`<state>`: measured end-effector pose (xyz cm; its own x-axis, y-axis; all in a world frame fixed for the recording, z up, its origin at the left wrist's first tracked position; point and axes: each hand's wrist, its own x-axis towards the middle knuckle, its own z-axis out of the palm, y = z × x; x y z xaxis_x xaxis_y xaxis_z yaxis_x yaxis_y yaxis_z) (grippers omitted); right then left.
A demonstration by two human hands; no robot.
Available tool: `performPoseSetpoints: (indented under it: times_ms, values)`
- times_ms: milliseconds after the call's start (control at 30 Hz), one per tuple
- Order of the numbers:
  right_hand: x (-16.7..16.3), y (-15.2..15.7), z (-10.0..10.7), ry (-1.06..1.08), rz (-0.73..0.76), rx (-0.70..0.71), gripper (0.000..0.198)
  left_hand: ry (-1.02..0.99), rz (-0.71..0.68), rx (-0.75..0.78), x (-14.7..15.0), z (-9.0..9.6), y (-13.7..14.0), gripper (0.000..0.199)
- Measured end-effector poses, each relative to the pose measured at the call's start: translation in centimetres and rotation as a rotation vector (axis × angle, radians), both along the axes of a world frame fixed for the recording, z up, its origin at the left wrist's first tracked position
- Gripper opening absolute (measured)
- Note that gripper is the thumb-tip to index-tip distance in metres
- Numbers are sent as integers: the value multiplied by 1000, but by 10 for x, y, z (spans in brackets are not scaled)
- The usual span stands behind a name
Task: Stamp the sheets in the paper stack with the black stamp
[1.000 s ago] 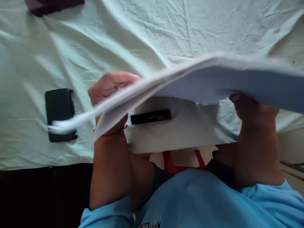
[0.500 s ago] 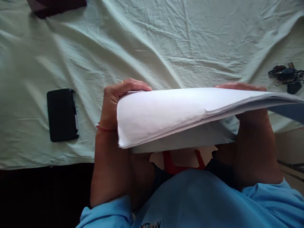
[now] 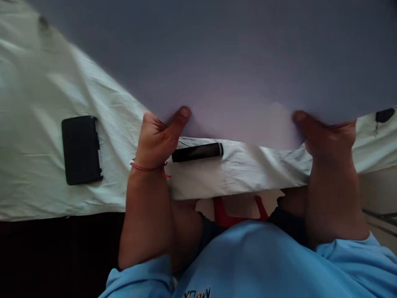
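far left we note a black, flat, round-cornered case (image 3: 81,150) on creased pale cloth (image 3: 37,161). then the left hand (image 3: 163,138), red cord (image 3: 145,167) at wrist, gripping the paper (image 3: 223,74), thumb on top; a black bar (image 3: 197,152) just beside. paper broad, smooth, shadowed grey, held in both hands, hiding much cloth. right hand (image 3: 330,134) grips likewise; other fingers hidden from us.

The person wears a light-blue short-sleeved T-shirt (image 3: 248,256) bearing dark, partly cropped lettering (image 3: 198,293), dark shorts (image 3: 211,223), and, round the left wrist (image 3: 150,158), a thin red cord bracelet (image 3: 145,168) with a loose end (image 3: 167,176).
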<state>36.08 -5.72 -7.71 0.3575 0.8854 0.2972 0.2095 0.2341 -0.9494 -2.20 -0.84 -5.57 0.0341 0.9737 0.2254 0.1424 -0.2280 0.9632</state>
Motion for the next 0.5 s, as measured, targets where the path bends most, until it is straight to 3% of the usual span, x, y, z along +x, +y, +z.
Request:
performPoseSetpoints:
  times_ms: [300,500]
  values:
    - [-16,6,1,189,-95,64,80,-22,-24,77,2,-11,4,48]
    - [-21,-4,14,245,-148,7,101,-47,75,78,0,-15,-2,62]
